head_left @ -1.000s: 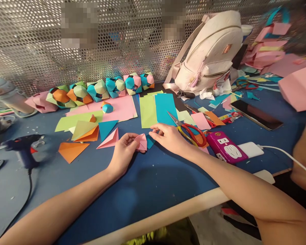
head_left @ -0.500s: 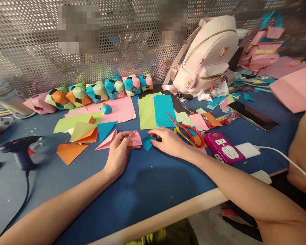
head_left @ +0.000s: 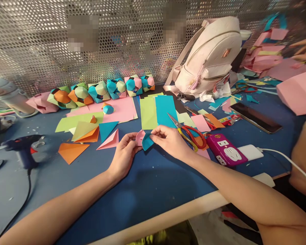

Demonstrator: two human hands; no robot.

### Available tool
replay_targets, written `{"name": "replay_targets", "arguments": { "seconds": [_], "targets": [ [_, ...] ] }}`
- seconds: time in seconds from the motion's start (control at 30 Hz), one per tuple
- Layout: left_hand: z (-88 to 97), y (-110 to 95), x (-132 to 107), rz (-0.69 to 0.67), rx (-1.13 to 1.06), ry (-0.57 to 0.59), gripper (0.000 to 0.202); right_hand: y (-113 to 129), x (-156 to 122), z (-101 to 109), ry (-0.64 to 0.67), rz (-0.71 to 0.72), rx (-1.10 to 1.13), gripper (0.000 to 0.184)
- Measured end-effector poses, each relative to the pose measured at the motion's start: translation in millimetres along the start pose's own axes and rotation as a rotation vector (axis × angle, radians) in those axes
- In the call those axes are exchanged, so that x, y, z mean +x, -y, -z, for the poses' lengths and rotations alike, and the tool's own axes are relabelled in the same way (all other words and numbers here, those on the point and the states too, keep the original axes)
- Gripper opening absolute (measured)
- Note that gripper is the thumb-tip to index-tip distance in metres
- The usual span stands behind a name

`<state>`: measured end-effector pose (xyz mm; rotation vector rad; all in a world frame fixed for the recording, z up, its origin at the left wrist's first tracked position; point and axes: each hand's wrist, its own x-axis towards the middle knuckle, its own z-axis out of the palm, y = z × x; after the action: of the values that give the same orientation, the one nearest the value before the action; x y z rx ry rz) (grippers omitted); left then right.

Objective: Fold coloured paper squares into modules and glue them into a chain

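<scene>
Blue folded paper [head_left: 147,142] has shifted since 0.5 s ago and now overlaps the pink folded piece [head_left: 140,137], near the green sheet [head_left: 149,115]. The left hand [head_left: 123,153] pinches the pink piece; the right hand [head_left: 171,141] pinches the blue one.

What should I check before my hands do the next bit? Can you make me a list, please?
1. Left hand holding the pink folded piece: ok.
2. Right hand holding the blue folded piece: ok.
3. Pink and blue pieces firmly joined: cannot tell; blue overlaps pink in this view.
4. Scissors well away from your hands: not ok; they lie right beside your right hand.
5. Glue gun away from your fingers: ok, far off to the left.
6. Glue gun cool: cannot tell.
</scene>
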<state>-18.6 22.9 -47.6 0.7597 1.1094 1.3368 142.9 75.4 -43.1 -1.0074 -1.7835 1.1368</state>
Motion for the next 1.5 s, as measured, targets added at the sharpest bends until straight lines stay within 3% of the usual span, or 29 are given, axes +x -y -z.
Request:
{"name": "replay_targets", "arguments": {
  "seconds": [0.23,0.37,0.53,0.73,0.93,1.07,1.2,1.5],
  "targets": [
    [-1.2,3,-6,0.041,0.026,0.104,0.019,-10,-1,-8,-0.068,0.090,-0.157,0.011],
    [-1.1,3,-6,0.041,0.037,0.105,0.019,-16,0,-9,-0.080,0.097,-0.205,0.009],
    [0.5,1,-6,0.047,0.060,0.094,0.021,-14,-2,-8,-0.096,0.250,-0.341,0.012],
    [5.3,3,-5,-0.014,0.306,0.076,0.029,-11,-3,-11,-0.120,0.337,-0.484,0.013],
    [5.4,3,-1,-0.084,0.539,-0.032,0.029,-11,-6,-14,-0.083,0.413,-0.451,0.009],
    [7.4,3,0,-0.171,0.625,-0.008,0.022,-11,-8,-15,-0.091,0.385,-0.428,0.012],
    [8.0,2,-2,-0.277,0.717,0.020,0.018,-11,-9,-16,-0.008,0.327,-0.383,0.004],
    [7.7,2,-3,-0.248,0.642,-0.079,0.029,-3,-12,-18,0.037,0.131,-0.128,0.011]
  ]
}}
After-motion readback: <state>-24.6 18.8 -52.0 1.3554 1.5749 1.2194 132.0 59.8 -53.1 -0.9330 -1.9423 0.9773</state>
